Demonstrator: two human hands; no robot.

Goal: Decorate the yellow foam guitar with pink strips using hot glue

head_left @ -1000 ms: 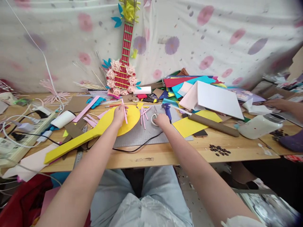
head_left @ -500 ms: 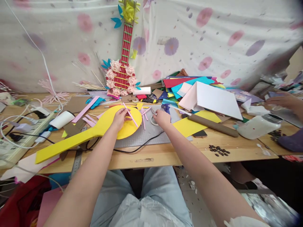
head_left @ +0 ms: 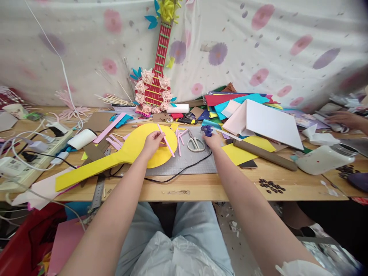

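Note:
My left hand [head_left: 154, 143] is closed in a pinch on a thin pink strip [head_left: 166, 142], over the round body of a yellow guitar-shaped cutout [head_left: 135, 141]. The cutout lies flat with its long neck pointing to the lower left. My right hand [head_left: 213, 141] is closed around a blue glue gun [head_left: 207, 131], its grip partly hidden by my fingers; a pale stick runs out to its right. Between my hands, scissors [head_left: 196, 144] with white handles lie on the grey cutting mat [head_left: 184, 165], next to several short pink strips [head_left: 179, 142].
A finished red paper guitar [head_left: 161, 57] leans on the curtain. Stacked coloured sheets [head_left: 230, 103], a brown tube [head_left: 264, 154], a white jar [head_left: 323, 159] and dark beans [head_left: 271, 186] are rightward. A power strip [head_left: 37, 157] stands left. Another person's hand [head_left: 345, 119] is far right.
My right hand has left the scissors, which now lie on the mat, and has moved right onto the glue gun. My left hand still holds the pink strip. The view has shifted slightly.

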